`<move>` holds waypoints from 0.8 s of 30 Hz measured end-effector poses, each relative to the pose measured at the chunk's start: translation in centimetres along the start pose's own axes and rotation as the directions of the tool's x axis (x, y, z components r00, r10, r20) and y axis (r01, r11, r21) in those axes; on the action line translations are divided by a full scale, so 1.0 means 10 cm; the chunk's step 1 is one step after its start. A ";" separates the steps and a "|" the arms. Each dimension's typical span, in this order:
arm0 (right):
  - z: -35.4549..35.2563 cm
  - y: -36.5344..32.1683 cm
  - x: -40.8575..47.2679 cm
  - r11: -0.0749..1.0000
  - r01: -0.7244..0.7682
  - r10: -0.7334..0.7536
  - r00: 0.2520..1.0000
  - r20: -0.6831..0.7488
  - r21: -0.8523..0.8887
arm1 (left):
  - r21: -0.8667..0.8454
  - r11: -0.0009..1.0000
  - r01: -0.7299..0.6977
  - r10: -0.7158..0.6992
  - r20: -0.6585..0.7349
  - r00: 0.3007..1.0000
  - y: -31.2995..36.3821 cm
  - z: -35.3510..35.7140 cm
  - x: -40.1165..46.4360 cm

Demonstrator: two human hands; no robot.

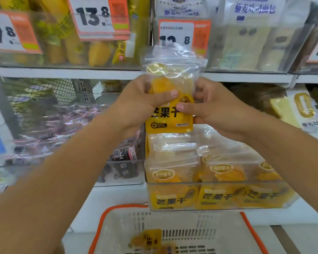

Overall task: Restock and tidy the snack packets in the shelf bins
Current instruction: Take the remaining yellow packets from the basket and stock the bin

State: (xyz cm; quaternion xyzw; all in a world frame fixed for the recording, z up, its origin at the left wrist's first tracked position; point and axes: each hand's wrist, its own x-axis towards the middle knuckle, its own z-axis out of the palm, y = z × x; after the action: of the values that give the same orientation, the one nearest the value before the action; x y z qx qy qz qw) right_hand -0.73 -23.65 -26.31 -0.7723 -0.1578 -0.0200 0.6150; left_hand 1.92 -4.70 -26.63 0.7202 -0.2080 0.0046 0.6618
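Head view: mango packet (170, 99) upright, long axis vertical, clear top upward.

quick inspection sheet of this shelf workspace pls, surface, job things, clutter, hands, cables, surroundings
surface: white shelf under the clear bins.
job's things: mango packet held upright in front of the shelves, above the clear mango bin, which holds rows of matching packets; basket below holds at least one more yellow packet.
clutter: dark packets lie jumbled in the bin to the left.
grippers: left hand and right hand both grip the mango packet, one on each side.
cables: nothing seen.
surroundings: price tags on the upper shelf bins, pale bread packs at upper right.
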 end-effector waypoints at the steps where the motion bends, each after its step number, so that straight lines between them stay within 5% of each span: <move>1: -0.02 0.05 0.02 1.000 -0.008 0.008 1.000 0.002 -0.002 | 0.024 1.000 0.000 0.000 -0.037 0.999 -0.07 0.02 0.00; 4: -0.09 0.14 0.04 0.996 -0.041 0.046 0.997 0.057 -0.075 | 0.248 0.969 -0.021 0.058 -0.144 0.988 -0.21 0.07 -0.02; 7: -0.14 0.13 0.04 0.974 -0.053 0.078 0.991 0.108 -0.222 | 0.589 0.803 -0.093 0.207 -0.129 0.970 -0.27 0.04 -0.06; 9: -0.15 0.11 0.05 0.964 -0.040 0.069 0.993 0.100 -0.263 | 0.675 0.736 -0.054 0.179 -0.117 0.977 -0.28 0.02 -0.10; 17: -0.19 0.05 0.02 0.866 -0.093 0.150 0.985 0.079 -0.491 | 0.698 0.712 -0.077 0.162 -0.056 0.985 -0.45 -0.06 -0.14; 21: -0.10 0.03 0.05 0.957 -0.120 0.084 0.986 -0.143 -0.265 | 0.492 0.869 -0.059 0.083 -0.027 0.996 -0.44 -0.08 -0.14; 24: -0.05 0.04 0.06 0.948 -0.042 -0.043 0.966 -0.255 -0.316 | 0.341 0.938 -0.059 0.070 -0.020 0.997 -0.43 -0.02 -0.21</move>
State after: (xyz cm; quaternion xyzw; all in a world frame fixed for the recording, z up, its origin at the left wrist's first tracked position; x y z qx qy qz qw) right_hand 0.08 -24.03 -26.47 -0.8522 -0.0711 -0.1461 0.4973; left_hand 1.41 -3.77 -31.31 0.8163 -0.2171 0.0737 0.5302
